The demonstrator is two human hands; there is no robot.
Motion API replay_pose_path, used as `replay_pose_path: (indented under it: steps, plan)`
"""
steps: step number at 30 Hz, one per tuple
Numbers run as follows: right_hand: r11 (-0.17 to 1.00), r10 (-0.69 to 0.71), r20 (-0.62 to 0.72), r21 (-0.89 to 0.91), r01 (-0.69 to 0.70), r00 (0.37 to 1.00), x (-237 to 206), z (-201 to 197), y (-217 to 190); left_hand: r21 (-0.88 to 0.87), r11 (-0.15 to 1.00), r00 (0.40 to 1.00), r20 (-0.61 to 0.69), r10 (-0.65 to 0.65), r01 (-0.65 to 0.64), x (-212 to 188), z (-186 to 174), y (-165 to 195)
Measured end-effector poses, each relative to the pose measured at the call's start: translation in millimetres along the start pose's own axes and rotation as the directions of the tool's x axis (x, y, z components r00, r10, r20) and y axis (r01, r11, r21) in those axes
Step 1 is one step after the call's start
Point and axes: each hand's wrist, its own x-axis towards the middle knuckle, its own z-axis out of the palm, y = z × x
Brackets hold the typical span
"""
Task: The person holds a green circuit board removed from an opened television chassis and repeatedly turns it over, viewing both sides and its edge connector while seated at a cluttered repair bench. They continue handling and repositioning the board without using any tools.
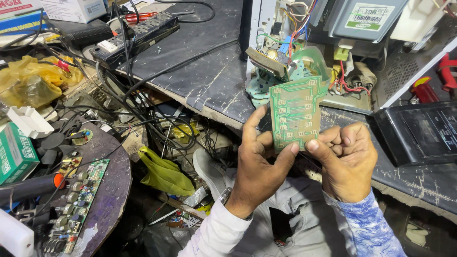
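Note:
I hold a green circuit board upright in front of me, its flat side with pale contact pads facing the camera. My left hand grips its lower left edge with thumb and fingers. My right hand pinches its lower right corner. Behind the board's top edge sit a clear plastic piece and a dark component attached to it. My legs in grey trousers are below the hands.
An opened appliance with coloured wires stands on the dark bench. A black panel lies at the right. A power strip and cables lie at the left, and another circuit board rests on a round table.

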Motion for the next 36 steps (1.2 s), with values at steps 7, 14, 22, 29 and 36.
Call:
replay_pose_path:
  steps: [7,14,22,29,36]
  plan:
    - [0.987,0.154,0.022,0.039,-0.155,0.988,5.9,4.7,-11.9,0.082,0.996,0.999,0.033,0.043,-0.046,6.3,-2.5,-2.0]
    - [0.957,0.282,0.103,-0.103,-0.272,0.954,12.4,-4.0,-26.3,0.084,0.995,0.992,0.115,0.047,-0.056,8.7,-7.3,3.9]
    - [0.795,0.358,0.106,-0.556,-0.243,0.928,20.5,-9.0,-20.1,-0.009,0.987,0.954,0.256,-0.156,0.163,27.5,-23.8,13.8]
    - [0.859,0.332,0.156,-0.456,-0.231,0.93,29.8,-18.8,-9.2,0.023,0.933,0.839,0.43,-0.334,0.359,50.8,-34.2,6.2]
    - [0.849,0.245,0.236,-0.521,-0.09,0.94,26.0,-19.6,-13.0,0.202,0.97,0.88,0.427,-0.209,0.133,48.5,-36.9,13.1]
